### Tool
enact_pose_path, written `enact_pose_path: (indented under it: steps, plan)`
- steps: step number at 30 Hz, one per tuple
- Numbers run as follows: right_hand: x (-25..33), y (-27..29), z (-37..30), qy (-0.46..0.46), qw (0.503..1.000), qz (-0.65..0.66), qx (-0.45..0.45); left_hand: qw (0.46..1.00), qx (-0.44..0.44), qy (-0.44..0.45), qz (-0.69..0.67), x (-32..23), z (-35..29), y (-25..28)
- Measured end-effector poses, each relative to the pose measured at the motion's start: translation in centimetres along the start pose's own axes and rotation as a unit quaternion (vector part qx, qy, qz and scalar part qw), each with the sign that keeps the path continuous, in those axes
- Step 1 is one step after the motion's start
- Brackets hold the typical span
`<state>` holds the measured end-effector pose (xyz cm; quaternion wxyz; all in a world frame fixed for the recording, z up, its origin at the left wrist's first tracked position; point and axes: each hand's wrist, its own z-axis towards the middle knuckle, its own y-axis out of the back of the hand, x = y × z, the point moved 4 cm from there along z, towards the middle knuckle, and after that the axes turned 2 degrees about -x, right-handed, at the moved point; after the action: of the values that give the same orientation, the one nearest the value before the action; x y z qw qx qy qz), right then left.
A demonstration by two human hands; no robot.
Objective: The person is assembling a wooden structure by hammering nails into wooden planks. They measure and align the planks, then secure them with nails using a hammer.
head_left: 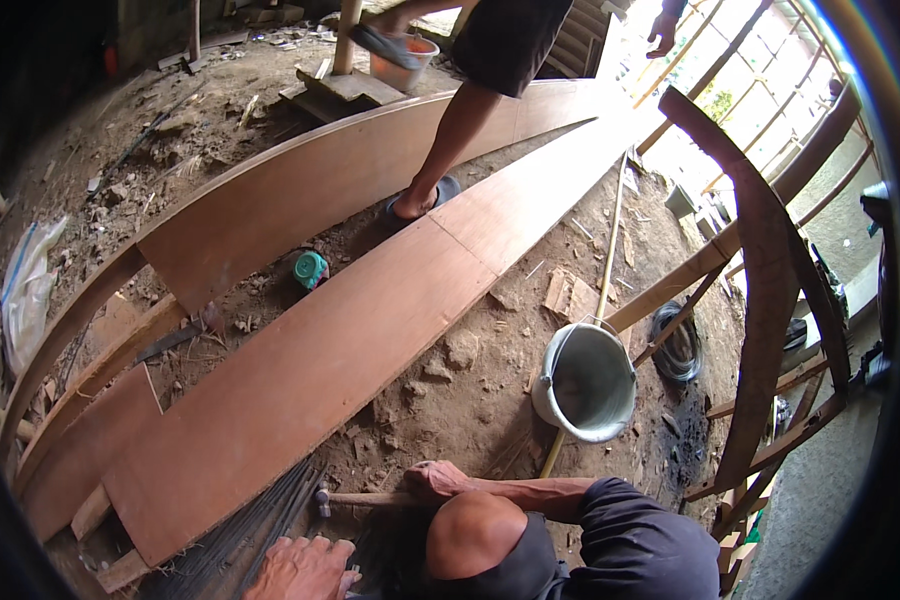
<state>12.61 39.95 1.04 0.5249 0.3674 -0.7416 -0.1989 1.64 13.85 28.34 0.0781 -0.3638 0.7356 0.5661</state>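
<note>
At the lower edge my left hand [305,570] has bent fingers drawn close together; what lies inside them, if anything, is hidden. It is beside a bundle of thin dark strips [255,520] on the ground. My right hand [437,480] is closed round the wooden handle of a hammer [375,499], its metal head pointing left toward the left hand. My bent knee [475,535] is just below the right hand. Ahead lies a long flat plywood panel [340,355], its near end close to the strips. A curved plywood panel [340,165] stands on edge behind it.
Another person's leg [460,135] stands between the panels, the other foot raised near an orange bucket [405,62]. A grey bucket [585,385] rests on the dirt at right, by a pole. A teal round object [311,268] and curved timber frame [760,250] are around.
</note>
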Motion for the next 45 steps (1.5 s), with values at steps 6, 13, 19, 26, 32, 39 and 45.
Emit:
enact_pose_path:
  steps: [6, 13, 19, 26, 32, 39, 45]
  plan:
    - [1.2, 0.5, -0.1, 0.010, 0.999, -0.012, -0.034, 1.000, -0.002, -0.010, -0.002, -0.2, 0.2, 0.1]
    - [0.6, 0.1, 0.1, -0.002, 1.000, 0.001, -0.021, 1.000, 0.004, -0.001, -0.009, 0.1, 0.3, 0.0]
    - [-0.1, -0.2, 0.2, 0.012, 1.000, 0.012, -0.021, 1.000, -0.015, -0.006, -0.024, -0.1, 0.2, 0.2]
    - [-0.7, -0.7, 0.4, -0.011, 1.000, 0.004, 0.012, 0.999, 0.015, 0.017, -0.045, 0.1, 0.6, 0.6]
    - [-0.1, -0.4, 0.4, -0.025, 0.999, -0.018, 0.017, 0.999, 0.030, 0.036, -0.019, 0.2, 0.7, 0.7]
    - [-0.2, -0.5, 0.6, -0.044, 0.998, -0.025, 0.041, 0.999, 0.019, 0.038, -0.007, 0.4, 0.3, 1.0]
    - [-0.8, -1.1, 0.6, -0.039, 0.998, -0.040, 0.013, 0.999, 0.015, 0.032, -0.018, 0.5, 0.1, 1.0]
